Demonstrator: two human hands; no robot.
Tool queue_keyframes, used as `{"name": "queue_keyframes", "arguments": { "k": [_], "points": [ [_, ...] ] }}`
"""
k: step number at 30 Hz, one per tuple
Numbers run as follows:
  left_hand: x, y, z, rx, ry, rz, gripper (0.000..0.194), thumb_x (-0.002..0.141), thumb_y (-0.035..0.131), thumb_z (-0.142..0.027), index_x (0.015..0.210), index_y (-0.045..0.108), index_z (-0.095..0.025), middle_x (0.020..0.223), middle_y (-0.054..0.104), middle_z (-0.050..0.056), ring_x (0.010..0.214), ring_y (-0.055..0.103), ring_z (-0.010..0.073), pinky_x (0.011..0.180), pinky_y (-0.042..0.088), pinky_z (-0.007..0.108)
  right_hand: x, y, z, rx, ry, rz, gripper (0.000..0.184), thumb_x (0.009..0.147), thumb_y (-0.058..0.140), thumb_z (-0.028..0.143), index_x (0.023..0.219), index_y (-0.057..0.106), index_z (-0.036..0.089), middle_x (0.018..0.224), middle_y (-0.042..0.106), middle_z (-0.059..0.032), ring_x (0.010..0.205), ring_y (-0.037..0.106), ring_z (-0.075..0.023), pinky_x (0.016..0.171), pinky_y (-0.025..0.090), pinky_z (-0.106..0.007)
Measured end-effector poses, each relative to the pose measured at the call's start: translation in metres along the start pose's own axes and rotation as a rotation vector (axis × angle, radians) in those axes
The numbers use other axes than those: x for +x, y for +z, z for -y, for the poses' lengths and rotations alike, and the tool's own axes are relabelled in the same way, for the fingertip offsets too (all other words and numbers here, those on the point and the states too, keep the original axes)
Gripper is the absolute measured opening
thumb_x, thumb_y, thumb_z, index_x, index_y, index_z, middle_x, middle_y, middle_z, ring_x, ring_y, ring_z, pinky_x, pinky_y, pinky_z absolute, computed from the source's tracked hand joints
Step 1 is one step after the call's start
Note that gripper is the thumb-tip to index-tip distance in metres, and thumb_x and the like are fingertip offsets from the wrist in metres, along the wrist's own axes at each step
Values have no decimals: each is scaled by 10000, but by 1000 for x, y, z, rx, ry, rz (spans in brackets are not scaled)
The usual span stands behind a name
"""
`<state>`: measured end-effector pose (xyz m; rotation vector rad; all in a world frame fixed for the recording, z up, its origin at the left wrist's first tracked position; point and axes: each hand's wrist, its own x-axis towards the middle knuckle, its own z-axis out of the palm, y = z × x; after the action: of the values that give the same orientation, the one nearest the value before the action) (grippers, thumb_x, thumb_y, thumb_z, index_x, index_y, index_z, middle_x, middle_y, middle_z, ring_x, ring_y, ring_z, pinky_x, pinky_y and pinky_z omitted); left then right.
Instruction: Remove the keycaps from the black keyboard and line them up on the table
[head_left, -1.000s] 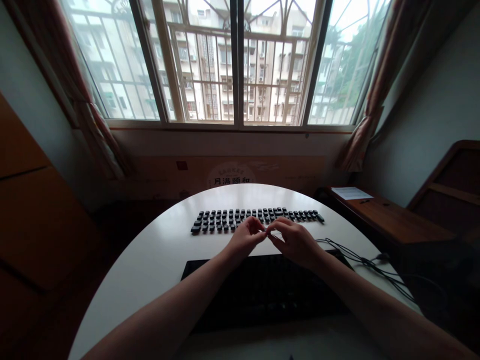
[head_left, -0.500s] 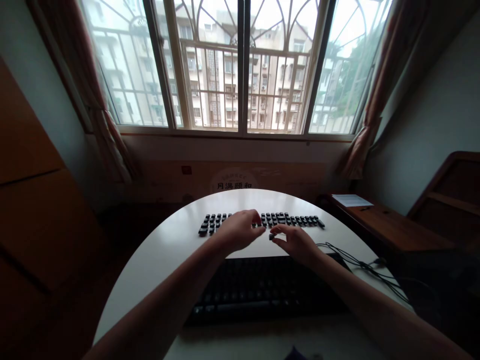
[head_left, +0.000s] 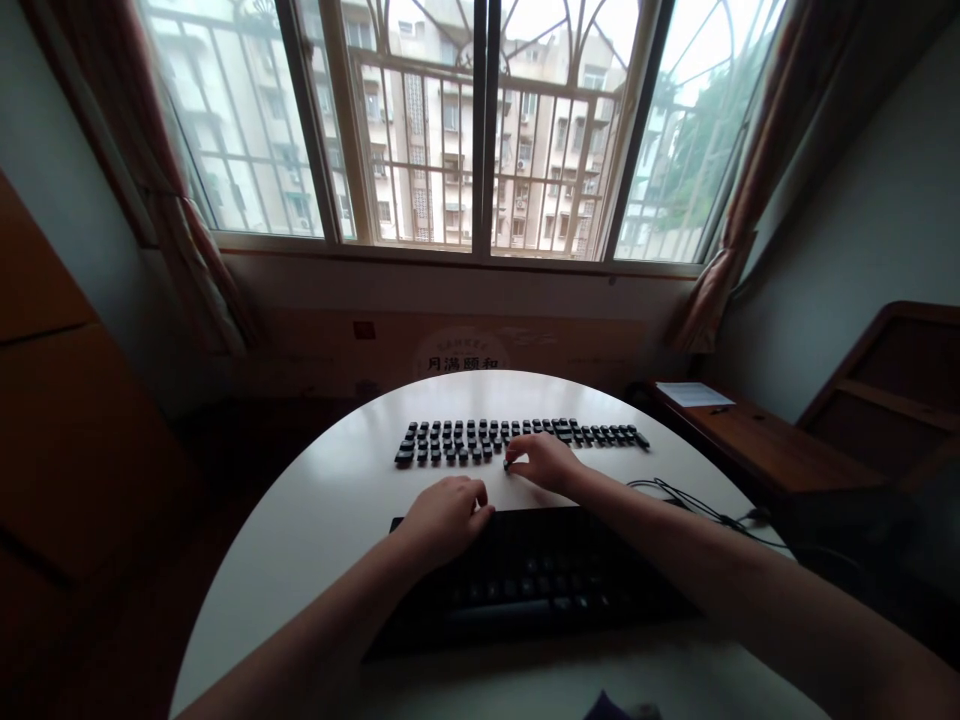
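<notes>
My right hand (head_left: 546,462) pinches a small black keycap (head_left: 507,465) between thumb and fingertips, low over the white table. It is at the front edge of several rows of loose black keycaps (head_left: 457,442) laid out across the table. Nearer to me, my left hand (head_left: 448,517) hovers or rests at the upper left edge of a black keyboard (head_left: 517,615). Its fingers are curved, thumb apart from the index finger, and I see nothing between them. Keys show along the keyboard's lower part; its upper part is too dark to make out.
The round white table (head_left: 277,530) stands before a barred window. A black cable (head_left: 712,515) lies on its right side. A dark purple object (head_left: 606,706) shows at the near edge. To the right, a wooden bench (head_left: 780,450) holds a white paper (head_left: 684,394).
My left hand has drawn back from the keycap rows to the keyboard's upper edge. My right hand has moved left with the keycap to the front of the rows. The view has shifted slightly.
</notes>
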<state>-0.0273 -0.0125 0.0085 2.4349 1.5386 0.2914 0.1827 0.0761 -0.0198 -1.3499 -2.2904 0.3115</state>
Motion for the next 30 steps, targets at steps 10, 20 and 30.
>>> {"name": "queue_keyframes", "arguments": {
  "k": [10, 20, 30],
  "points": [
    [4, 3, 6, -16, 34, 50, 270, 913, 453, -360, 908, 674, -205, 935, 689, 93, 874, 635, 265, 717, 433, 338, 10, 13, -1, -47, 40, -50, 162, 805, 693, 265, 943, 777, 277, 940, 790, 13, 919, 729, -212, 828, 520, -280],
    [5, 3, 5, -15, 23, 70, 253, 915, 455, -356, 903, 662, -211, 936, 688, 88, 877, 628, 274, 708, 425, 343, 10, 20, 2, -106, 82, -104, 200, 851, 659, 289, 1010, 779, 282, 965, 792, -19, 933, 734, -256, 848, 529, -334],
    [4, 3, 5, -50, 15, 56, 256, 910, 468, -364, 897, 676, -214, 928, 687, 88, 853, 626, 263, 692, 419, 336, 10, 21, 1, -116, 65, -115, 194, 849, 670, 310, 1013, 773, 308, 972, 790, 3, 937, 732, -254, 836, 526, -333]
  ]
}}
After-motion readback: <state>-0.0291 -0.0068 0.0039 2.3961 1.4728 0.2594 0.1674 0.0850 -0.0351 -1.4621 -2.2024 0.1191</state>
